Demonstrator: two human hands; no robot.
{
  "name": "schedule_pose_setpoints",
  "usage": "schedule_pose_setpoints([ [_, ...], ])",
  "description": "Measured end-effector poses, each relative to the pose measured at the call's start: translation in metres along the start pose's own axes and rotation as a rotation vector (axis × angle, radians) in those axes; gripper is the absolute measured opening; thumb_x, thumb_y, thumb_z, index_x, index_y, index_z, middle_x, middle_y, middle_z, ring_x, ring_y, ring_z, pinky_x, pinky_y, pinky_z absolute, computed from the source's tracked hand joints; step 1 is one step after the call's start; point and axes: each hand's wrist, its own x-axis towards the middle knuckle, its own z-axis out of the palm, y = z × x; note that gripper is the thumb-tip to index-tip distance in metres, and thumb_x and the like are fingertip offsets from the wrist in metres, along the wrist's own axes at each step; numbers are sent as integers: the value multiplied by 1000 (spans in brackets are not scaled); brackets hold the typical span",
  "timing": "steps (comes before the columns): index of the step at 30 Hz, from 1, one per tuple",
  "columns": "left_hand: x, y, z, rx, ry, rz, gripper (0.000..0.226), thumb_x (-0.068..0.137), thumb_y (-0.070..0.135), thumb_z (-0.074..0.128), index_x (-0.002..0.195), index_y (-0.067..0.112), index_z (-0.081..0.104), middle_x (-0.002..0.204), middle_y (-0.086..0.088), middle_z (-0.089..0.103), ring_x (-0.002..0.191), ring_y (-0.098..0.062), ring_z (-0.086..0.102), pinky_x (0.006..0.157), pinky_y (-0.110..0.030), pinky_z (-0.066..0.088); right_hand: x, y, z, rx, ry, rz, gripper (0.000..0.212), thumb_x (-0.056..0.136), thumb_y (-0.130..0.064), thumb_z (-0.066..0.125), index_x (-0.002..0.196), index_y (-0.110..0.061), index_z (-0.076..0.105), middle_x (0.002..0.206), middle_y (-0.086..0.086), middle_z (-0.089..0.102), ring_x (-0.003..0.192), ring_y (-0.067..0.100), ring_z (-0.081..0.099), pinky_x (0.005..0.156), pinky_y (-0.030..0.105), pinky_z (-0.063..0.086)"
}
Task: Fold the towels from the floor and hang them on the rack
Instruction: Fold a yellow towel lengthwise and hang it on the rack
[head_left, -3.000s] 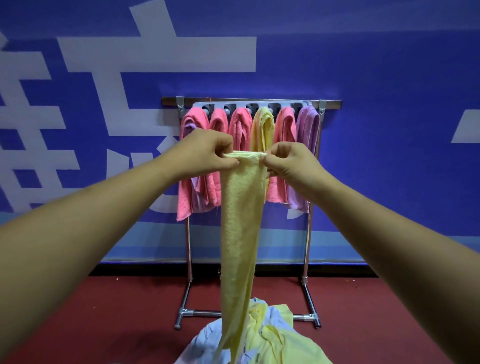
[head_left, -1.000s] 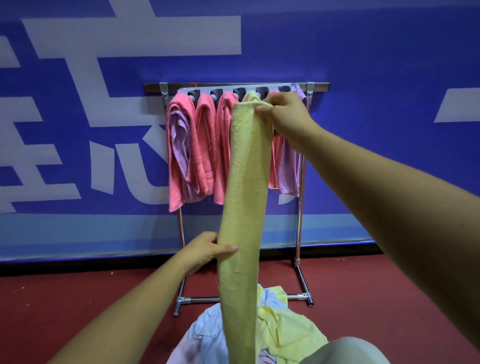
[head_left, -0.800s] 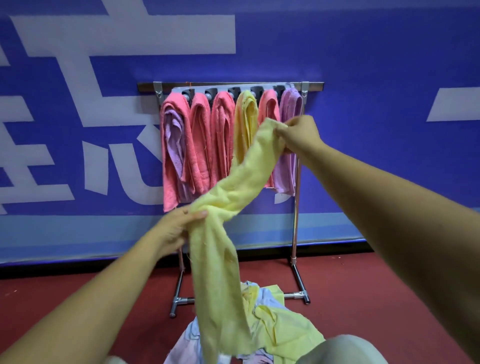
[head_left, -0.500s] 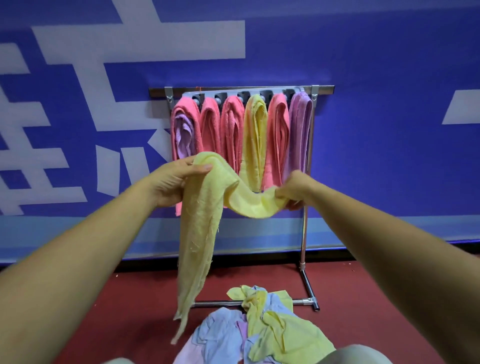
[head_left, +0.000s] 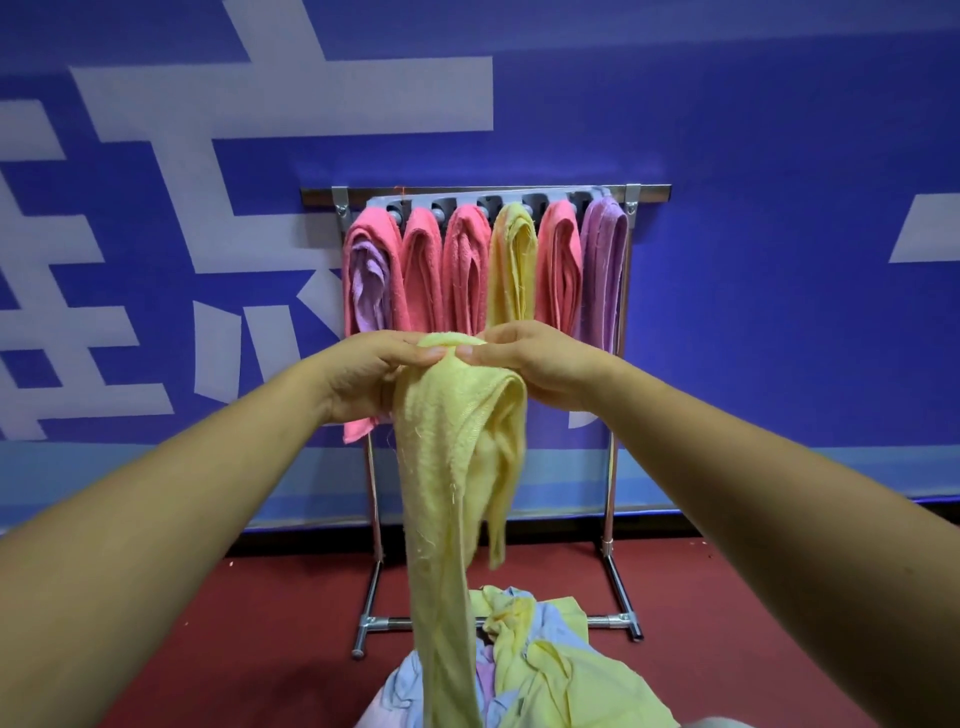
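A yellow towel (head_left: 452, 467) hangs doubled over from both my hands, in front of the rack. My left hand (head_left: 369, 371) and my right hand (head_left: 540, 364) pinch its top fold, thumbs almost touching. One end trails down to the heap of towels (head_left: 545, 670) on the floor; the shorter end hangs to about knee height. Behind it stands the metal rack (head_left: 488, 193), with several folded towels over its pegs: pink ones (head_left: 462, 270), a yellow one (head_left: 511, 270) and a purple one (head_left: 605, 270).
The rack stands against a blue wall (head_left: 779, 260) with large white lettering. Its legs and base bar (head_left: 613, 621) rest on a red floor (head_left: 260, 623). The heap holds yellow, pale blue and lilac cloths just in front of the base.
My hands have come together, bringing the two ends of the yellow towel into one fold. A second ago my right hand held it high and my left hand gripped it low.
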Motion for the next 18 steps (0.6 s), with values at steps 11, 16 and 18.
schedule_pose_setpoints([
  [11,4,-26,-6,-134,-64,-36,31,75,26,80,102,11,75,77,-3,51,83,-26,46,90,-34,43,-6,-18,-32,223,193,-33,13,98,-6,55,90,1,62,61,4,63,50,14,61,49,21,48],
  [16,15,-4,-16,-459,75,97,68,70,13,71,134,0,56,137,-21,54,129,-37,51,102,-44,48,-1,-13,-45,152,86,96,17,95,1,53,110,4,60,85,12,65,68,20,67,57,28,56],
  [18,19,8,-15,-472,102,114,53,80,11,58,132,-1,58,141,-22,52,131,-37,51,96,-43,53,4,-13,-44,111,-10,131,28,96,-4,54,123,4,57,93,11,66,76,20,68,63,29,57],
])
